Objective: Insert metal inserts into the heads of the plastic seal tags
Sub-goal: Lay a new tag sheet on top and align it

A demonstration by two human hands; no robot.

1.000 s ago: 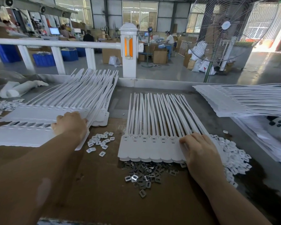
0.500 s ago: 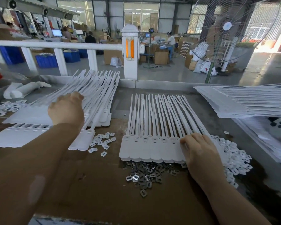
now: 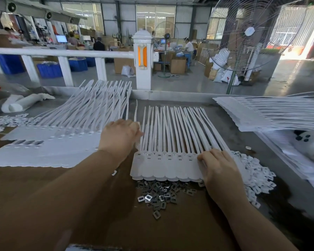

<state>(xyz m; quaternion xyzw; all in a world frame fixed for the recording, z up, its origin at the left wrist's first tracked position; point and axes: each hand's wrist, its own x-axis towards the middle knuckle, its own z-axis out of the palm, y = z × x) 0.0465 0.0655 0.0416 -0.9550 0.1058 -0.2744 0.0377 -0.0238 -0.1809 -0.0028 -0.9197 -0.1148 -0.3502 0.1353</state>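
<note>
Daylight from far windows, blown-out glare far right; near bench dim, wide-angle edges bowed, near forearm blurred.

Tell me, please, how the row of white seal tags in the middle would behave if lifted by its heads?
The seal tags seem joined at the heads, so probably lift as one sheet. Their long thin tails already splay, so likely flop. Probably light: the right hand rests at one end.

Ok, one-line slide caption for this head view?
Left hand at the straps and right hand on the heads of a row of white seal tags, loose metal inserts piled just in front.
</note>
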